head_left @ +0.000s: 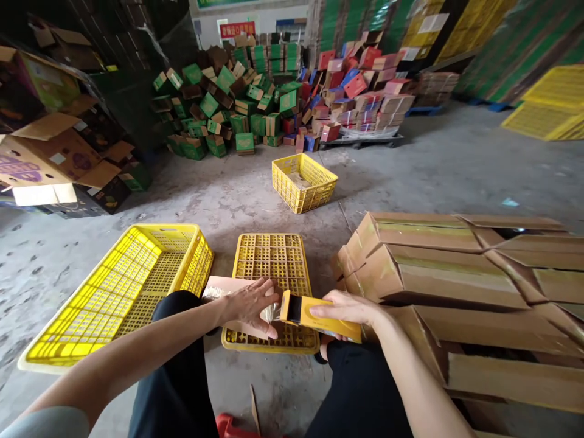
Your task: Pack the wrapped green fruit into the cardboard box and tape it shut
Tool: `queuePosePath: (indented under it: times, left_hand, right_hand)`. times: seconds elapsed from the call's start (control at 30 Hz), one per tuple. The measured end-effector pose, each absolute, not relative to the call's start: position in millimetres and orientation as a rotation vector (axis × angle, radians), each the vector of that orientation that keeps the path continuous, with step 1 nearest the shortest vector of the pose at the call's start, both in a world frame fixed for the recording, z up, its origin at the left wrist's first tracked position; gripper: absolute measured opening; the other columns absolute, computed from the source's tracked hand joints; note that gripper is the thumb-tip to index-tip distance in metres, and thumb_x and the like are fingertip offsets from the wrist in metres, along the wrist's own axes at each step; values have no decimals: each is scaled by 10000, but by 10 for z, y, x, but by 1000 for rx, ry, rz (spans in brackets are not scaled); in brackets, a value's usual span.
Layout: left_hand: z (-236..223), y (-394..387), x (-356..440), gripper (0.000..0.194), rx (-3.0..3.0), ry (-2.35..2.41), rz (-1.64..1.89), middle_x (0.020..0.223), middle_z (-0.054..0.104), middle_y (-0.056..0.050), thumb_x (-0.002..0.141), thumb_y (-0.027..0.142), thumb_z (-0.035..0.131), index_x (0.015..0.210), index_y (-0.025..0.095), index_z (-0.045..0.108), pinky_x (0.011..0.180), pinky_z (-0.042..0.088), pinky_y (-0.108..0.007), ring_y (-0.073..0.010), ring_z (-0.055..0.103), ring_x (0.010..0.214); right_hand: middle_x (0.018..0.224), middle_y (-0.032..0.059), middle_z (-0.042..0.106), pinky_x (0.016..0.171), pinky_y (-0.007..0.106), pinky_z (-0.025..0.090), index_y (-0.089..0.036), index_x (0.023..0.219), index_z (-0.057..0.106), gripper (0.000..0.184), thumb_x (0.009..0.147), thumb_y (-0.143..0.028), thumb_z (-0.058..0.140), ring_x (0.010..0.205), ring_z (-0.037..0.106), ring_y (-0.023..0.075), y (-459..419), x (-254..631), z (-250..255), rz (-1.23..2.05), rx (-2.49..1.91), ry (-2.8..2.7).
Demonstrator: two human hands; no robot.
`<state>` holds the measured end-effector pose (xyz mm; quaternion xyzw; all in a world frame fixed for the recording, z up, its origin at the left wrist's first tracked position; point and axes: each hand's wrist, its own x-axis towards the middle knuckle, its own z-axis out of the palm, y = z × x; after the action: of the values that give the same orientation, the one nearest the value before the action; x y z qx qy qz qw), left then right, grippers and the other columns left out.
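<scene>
A: Left hand?
B: Fingers spread flat, gripping nothing, pressed on flat cardboard piece. Clear tape just past the fingertips.

A: Right hand?
B: Fingers closed around yellow tape dispenser, its nose nearly touching the left fingertips.

A: Beneath the fingers?
B: Upturned yellow crate, carrying the cardboard.

A: Nearby?
B: Left of the left fingers, open yellow crate. Right of the right fingers, stacked brown boxes. Well beyond, small yellow basket on the floor.
</scene>
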<state>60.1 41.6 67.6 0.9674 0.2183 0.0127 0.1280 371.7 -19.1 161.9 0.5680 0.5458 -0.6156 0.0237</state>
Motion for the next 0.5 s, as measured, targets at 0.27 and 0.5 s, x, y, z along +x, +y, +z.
queuePosePath:
  times: [0.27, 0.5]
  left_hand:
    - [623, 178, 700, 1333, 2742, 609, -251, 1735, 170, -277, 582, 921, 782, 1627, 199, 379, 1207, 190, -759, -533, 170, 1583]
    - [397, 37, 795, 1291, 2741, 613, -461, 1744, 81, -280, 570, 796, 897, 1624, 239, 401, 1133, 146, -860, -543, 115, 1592]
  right_hand:
    - [576, 35, 727, 552, 287, 607, -187, 852, 669, 687, 704, -855, 741, 592, 748, 238, -291, 3771, 1589, -1845, 1819, 1591]
    - [535, 43, 712, 570, 292, 610, -183, 772, 695, 680, 649, -844, 790, 606, 759, 257, -343, 3747, 1325, -1915, 1781, 1503]
